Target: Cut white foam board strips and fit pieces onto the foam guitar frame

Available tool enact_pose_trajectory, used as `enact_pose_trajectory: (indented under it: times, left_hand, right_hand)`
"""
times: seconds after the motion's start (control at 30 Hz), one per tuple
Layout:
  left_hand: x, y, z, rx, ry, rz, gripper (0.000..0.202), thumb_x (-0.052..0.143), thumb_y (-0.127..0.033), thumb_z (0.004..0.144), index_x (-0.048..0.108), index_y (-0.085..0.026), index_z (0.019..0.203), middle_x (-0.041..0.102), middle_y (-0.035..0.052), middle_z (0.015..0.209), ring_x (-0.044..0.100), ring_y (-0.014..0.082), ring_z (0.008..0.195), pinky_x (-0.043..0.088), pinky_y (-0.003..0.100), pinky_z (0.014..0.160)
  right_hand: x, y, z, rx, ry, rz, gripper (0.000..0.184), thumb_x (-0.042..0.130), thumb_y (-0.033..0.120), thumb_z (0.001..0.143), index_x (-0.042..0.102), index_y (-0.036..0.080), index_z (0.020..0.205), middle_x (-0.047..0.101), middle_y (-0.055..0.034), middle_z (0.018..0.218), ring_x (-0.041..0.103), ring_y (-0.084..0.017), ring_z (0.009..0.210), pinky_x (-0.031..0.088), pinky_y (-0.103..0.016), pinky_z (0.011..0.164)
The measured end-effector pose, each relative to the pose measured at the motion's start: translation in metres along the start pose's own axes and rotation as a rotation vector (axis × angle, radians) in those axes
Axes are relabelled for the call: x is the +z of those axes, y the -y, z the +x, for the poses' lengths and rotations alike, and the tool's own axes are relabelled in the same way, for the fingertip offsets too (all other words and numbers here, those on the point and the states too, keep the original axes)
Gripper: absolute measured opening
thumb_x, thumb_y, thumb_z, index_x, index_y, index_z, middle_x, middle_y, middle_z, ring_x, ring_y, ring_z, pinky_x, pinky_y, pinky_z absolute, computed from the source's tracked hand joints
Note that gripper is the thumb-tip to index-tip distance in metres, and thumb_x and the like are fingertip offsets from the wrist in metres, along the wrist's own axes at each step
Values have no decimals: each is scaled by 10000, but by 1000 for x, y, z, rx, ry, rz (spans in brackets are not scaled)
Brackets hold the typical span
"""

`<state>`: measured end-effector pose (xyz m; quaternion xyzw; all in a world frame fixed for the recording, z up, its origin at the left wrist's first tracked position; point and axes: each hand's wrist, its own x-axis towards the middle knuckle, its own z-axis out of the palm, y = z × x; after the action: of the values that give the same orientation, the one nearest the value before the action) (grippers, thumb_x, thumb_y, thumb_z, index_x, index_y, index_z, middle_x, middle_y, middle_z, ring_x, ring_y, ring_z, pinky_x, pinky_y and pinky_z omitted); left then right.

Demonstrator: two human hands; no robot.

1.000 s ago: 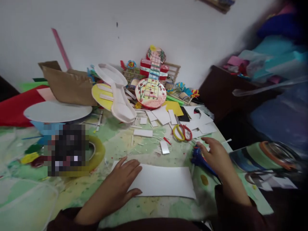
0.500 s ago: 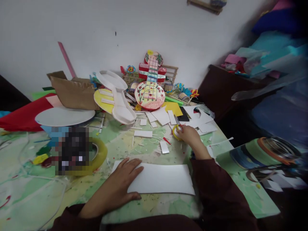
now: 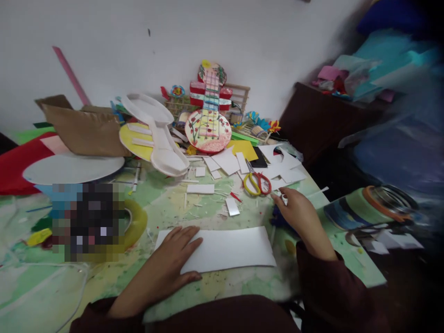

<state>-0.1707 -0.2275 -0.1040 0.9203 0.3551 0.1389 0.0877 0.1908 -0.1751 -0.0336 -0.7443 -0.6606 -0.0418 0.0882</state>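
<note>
My left hand [image 3: 175, 254] lies flat with fingers spread on the left part of a long white board strip [image 3: 232, 249], pressing it to the table. My right hand [image 3: 298, 210] hovers to the right, just beyond the handles of a pair of scissors [image 3: 256, 183] with one yellow and one red loop. Its thumb and forefinger are apart, and a bit of white shows between them, perhaps a scrap on the table behind. Under this hand sits a dark blue thing [image 3: 279, 217], partly hidden. Small white cut pieces [image 3: 232, 206] lie ahead of the strip.
A painted toy guitar [image 3: 208, 122] leans at the back wall beside a white guitar-shaped shell [image 3: 163, 138]. Left stand a brown cardboard box [image 3: 83, 132], a white oval board [image 3: 74, 169] and a roll of yellow tape [image 3: 137, 224]. At right a green tumbler [image 3: 357, 206] lies tilted.
My right hand has let go of the scissors, which now lie on the table, and has drawn back to the right. My left hand stays on the strip. The view has shifted slightly.
</note>
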Motion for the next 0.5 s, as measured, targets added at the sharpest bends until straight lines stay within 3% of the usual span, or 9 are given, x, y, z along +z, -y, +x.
enact_pose_trajectory:
  times: [0.13, 0.23, 0.4, 0.5]
  left_hand:
    - [1, 3, 1, 29, -4, 8, 578, 590, -514, 818, 488, -206, 1296, 472, 141, 1396, 434, 315, 1270, 350, 527, 1057]
    - [1, 4, 2, 44, 1, 0, 566, 580, -510, 826, 490, -206, 1295, 475, 140, 1391, 435, 310, 1267, 347, 520, 1055]
    - [-1, 3, 3, 15, 29, -21, 576, 596, -510, 816, 498, -202, 1292, 462, 144, 1398, 417, 320, 1276, 332, 529, 1059]
    - [-5, -2, 3, -20, 49, -35, 599, 609, -516, 806, 487, -205, 1303, 456, 149, 1402, 405, 321, 1287, 323, 539, 1062]
  right_hand:
    - [-1, -19, -43, 74, -55, 30, 415, 418, 442, 917, 635, 113, 1048, 681, -143, 984, 622, -263, 889, 444, -344, 769]
    - [9, -29, -66, 87, -24, 40, 391, 418, 433, 916, 637, 122, 1004, 675, -137, 933, 615, -259, 866, 447, -350, 774]
    - [28, -39, -81, 35, -2, -27, 334, 484, 356, 872, 600, 110, 1067, 652, -161, 1014, 582, -287, 981, 435, -383, 860]
    - [36, -46, -81, -2, -1, -6, 305, 464, 324, 857, 589, 113, 1038, 653, -162, 978, 599, -287, 934, 452, -391, 839]
